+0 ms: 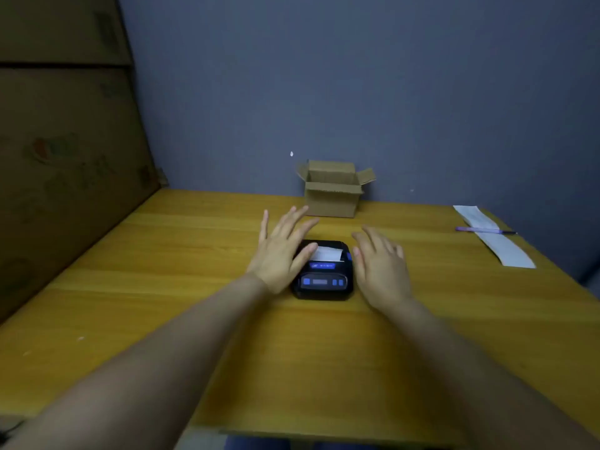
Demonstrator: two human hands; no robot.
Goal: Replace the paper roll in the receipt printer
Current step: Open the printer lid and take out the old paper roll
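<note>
A small black receipt printer [324, 280] with blue buttons sits in the middle of the wooden table [194, 287]. A short strip of white paper [328, 254] sticks out of its top slot. My left hand [281, 251] hovers at the printer's left side, fingers spread, thumb near the paper. My right hand [380, 264] is just to the right of the printer, fingers apart. Neither hand holds anything. No spare paper roll is visible.
An open cardboard box [332, 193] stands behind the printer against the blue-grey wall. A long white paper strip [496, 238] lies at the far right with a purple pen [483, 230] across it. Large cardboard cartons [65, 157] line the left side.
</note>
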